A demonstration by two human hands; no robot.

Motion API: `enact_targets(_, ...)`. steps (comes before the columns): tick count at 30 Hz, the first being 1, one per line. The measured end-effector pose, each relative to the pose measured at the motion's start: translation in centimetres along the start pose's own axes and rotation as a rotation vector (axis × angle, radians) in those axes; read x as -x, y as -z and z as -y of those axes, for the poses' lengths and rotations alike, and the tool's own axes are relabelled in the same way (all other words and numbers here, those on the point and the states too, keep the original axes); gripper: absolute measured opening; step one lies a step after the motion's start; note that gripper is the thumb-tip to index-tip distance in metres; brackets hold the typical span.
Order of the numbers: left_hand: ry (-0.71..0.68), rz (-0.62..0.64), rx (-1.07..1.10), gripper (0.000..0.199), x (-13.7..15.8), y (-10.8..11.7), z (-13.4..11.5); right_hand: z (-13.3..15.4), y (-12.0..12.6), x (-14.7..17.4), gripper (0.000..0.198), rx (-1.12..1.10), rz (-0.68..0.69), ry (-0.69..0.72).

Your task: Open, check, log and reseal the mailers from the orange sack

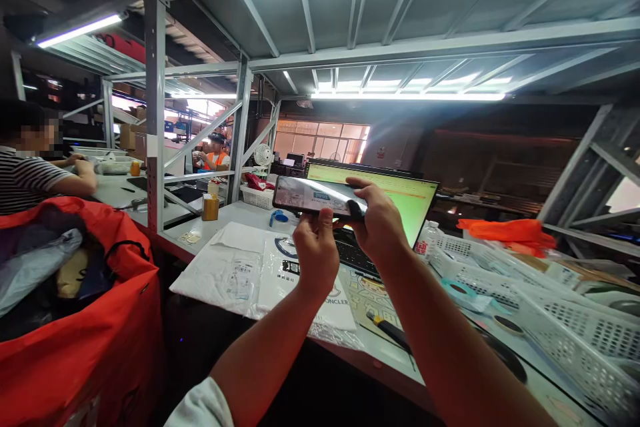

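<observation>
A smartphone [313, 196] is held sideways above the table, in front of a lit laptop screen [407, 203]. My left hand [317, 250] grips its lower edge, thumb against the front. At its right end, my right hand [380, 217] is closed round the phone with the thumb over the screen. Below lies a clear plastic bag [243, 280] with a printed label, on white packaging, beside printed white material [277, 287] under clear film. Part of the laptop keyboard [353, 250] shows behind my wrists. A yellow and black utility knife [390, 330] lies under my right forearm.
White perforated baskets [575, 340] fill the table's right side, with a roll of tape [457, 289] nearby. A red bag [85, 373] full of packages stands at the left. Metal rack posts [154, 107] rise beyond it. A person in a striped shirt [43, 177] sits far left.
</observation>
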State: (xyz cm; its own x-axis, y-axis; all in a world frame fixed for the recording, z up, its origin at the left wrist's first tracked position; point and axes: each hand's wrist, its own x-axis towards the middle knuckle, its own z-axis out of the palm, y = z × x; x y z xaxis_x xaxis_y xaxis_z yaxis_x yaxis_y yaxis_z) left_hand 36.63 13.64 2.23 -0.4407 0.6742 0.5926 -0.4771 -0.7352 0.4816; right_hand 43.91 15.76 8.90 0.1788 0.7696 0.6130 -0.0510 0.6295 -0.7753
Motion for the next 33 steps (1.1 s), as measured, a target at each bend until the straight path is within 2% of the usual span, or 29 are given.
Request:
enact_targets(4, -0.017, -0.008, -0.015, 0.053, 0.0, 0.1, 0.0, 0.0, 0.3, 0.2, 0.031, 0.029, 0.009, 0.059)
enact_targets(9, -0.022, -0.003, -0.028, 0.054, 0.1, 0.3, 0.2, 0.9, 1.1, 1.3, 0.026, 0.136, 0.116, 0.163)
enact_targets(16, -0.023, -0.004, -0.039, 0.050, 0.3, 0.3, 0.1, 0.9, 1.7, 1.4, 0.026, 0.189, 0.130, 0.238)
enact_targets(19, -0.024, -0.009, -0.075, 0.048, 0.4, 0.3, 0.0, 0.8, 1.7, 1.4, 0.029, 0.229, 0.117, 0.218)
enact_targets(26, -0.030, -0.034, -0.100, 0.050, 0.5, 0.2, -0.4, 0.0, 0.8, 0.5, 0.043, 0.221, -0.025, 0.085)
enact_targets(33, -0.033, -0.009, -0.117, 0.050, 0.6, 0.3, 0.0, -0.2, 1.2, 0.6, 0.038, 0.303, 0.009, 0.215)
